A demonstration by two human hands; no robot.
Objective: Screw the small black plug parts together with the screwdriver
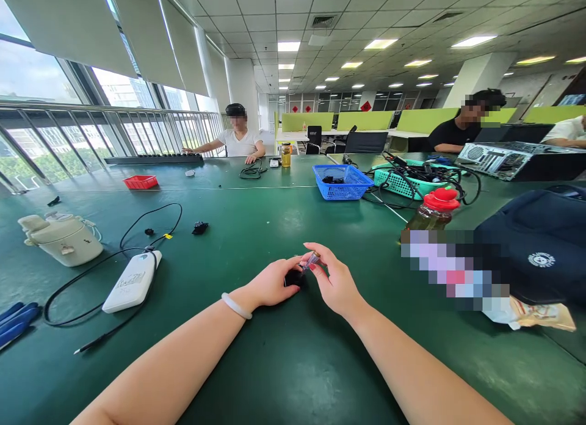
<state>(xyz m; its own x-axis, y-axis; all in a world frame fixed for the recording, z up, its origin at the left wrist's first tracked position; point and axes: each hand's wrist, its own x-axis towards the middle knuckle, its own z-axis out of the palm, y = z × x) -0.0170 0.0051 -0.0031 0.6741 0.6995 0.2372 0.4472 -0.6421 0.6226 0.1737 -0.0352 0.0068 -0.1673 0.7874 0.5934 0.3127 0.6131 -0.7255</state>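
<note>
My left hand (273,283), with a pale bangle at the wrist, is closed around a small black object (293,278) low over the green table (288,358). Its exact kind is hidden by the fingers. Close beside it, my right hand (337,283) pinches a small, clear, purplish piece (311,262) with a brownish end between thumb and fingers. The left fingertips reach up to that piece; whether they grip it too I cannot tell. A crumpled black item (200,228) lies on the table beyond my left hand.
On the left lie a white power bank (132,283), a black cable (68,284), a cream bottle (68,242) and blue gloves (17,318). Ahead stand a blue basket (343,190) and a green basket (394,181) of cables. A red-lidded jar (434,208) and dark bag (531,229) are right. Co-workers sit beyond.
</note>
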